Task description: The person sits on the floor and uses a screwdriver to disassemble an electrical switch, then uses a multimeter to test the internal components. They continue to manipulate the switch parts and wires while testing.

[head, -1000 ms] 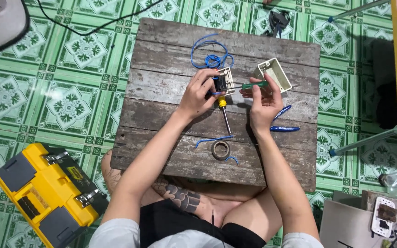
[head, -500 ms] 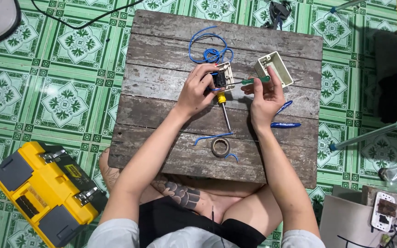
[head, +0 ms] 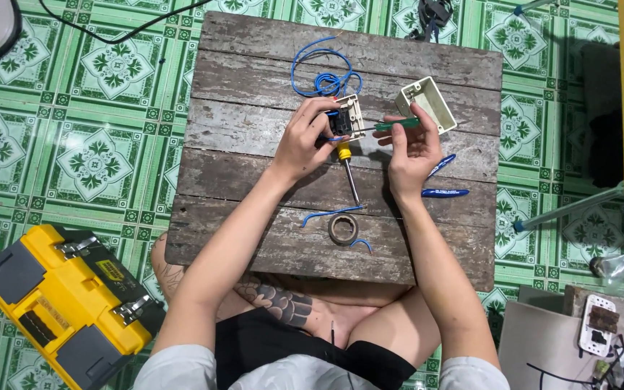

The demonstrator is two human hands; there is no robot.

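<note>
Nearby, tape roll [head: 343, 229], probably; toolbox [head: 66, 300] left.

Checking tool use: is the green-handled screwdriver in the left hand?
No, the right hand holds the green-handled screwdriver; the left hand grips the switch module.

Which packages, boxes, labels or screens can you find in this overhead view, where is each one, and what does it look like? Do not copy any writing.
Toolbox: on the tiled floor, lower left; rectangular, yellow with grey lid panels and metal latches, small label strips on the lid.
Mounting box: on the wooden table, just beyond the right hand; open, cream, rectangular.
Socket plate: lower right; white, rectangular, with a dark centre.
No screen can be made out.
</note>
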